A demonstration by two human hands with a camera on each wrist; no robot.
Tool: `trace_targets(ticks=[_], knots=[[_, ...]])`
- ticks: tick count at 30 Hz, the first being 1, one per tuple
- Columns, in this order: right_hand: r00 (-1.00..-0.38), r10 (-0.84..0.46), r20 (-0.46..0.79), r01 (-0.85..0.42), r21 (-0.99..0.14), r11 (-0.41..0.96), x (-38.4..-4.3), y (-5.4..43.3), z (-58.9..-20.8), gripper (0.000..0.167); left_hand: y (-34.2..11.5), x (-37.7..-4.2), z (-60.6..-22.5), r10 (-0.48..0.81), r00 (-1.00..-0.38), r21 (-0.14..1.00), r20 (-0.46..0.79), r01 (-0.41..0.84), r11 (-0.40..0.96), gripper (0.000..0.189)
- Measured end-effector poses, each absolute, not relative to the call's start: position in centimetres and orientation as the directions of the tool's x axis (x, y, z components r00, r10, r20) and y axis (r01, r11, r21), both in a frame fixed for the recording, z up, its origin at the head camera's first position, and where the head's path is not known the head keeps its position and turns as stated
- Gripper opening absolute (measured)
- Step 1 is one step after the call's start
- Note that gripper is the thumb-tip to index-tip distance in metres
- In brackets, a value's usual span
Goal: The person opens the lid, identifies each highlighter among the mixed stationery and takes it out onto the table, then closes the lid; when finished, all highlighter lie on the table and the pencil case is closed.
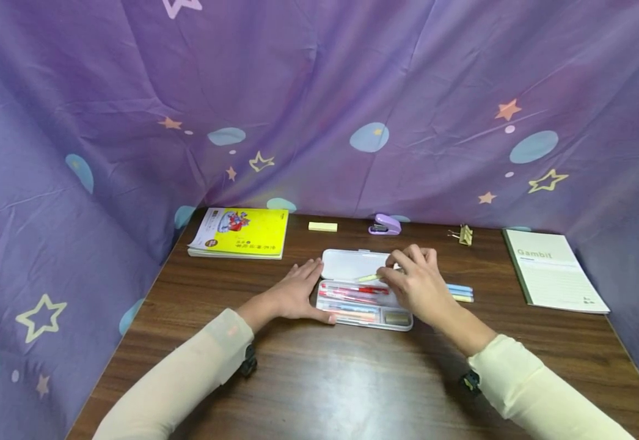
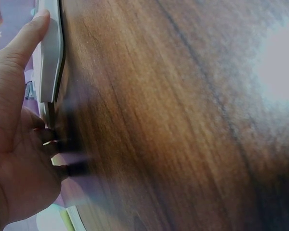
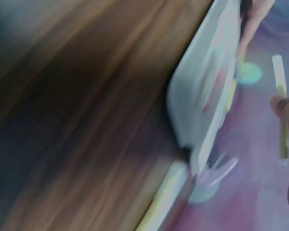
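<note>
An opened white pencil case (image 1: 347, 264) lies on the table, its lid folded back. Several red pens (image 1: 352, 289) and other pens lie in its tray, with a dark grey block (image 1: 397, 318) at the right front corner. My left hand (image 1: 296, 293) rests against the case's left side, fingers spread by the lid and thumb (image 2: 31, 36) on the front edge. Above the case's right part, my right hand (image 1: 418, 284) pinches a slim yellow marker pen (image 3: 283, 125) between thumb and fingers. Blue and yellow pens (image 1: 460, 289) lie right of the case, partly behind that hand.
At the back left is a yellow-covered book (image 1: 259, 235). A pale yellow block (image 1: 322, 227), a purple stapler (image 1: 387, 225) and a gold binder clip (image 1: 465, 235) line the back edge. A notebook (image 1: 553, 269) lies at the right. Purple cloth surrounds the table.
</note>
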State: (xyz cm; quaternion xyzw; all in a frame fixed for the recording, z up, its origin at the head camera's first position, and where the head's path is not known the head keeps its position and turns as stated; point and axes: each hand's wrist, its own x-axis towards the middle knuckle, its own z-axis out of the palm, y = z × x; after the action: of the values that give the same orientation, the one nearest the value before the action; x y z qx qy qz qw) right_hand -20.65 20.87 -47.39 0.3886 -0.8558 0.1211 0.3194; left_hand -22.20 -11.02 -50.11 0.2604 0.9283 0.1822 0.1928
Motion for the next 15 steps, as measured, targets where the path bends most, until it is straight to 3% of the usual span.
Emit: trace_targets(ticks=[15], knots=[[-0.592,-0.593,0.546,-0.642,0.126,0.757,-18.5,30.5,-50.8,0.016,-11.0,-22.3,-50.4,0.548,-0.789,0.428,-0.277,0.410,0.806,0.141]])
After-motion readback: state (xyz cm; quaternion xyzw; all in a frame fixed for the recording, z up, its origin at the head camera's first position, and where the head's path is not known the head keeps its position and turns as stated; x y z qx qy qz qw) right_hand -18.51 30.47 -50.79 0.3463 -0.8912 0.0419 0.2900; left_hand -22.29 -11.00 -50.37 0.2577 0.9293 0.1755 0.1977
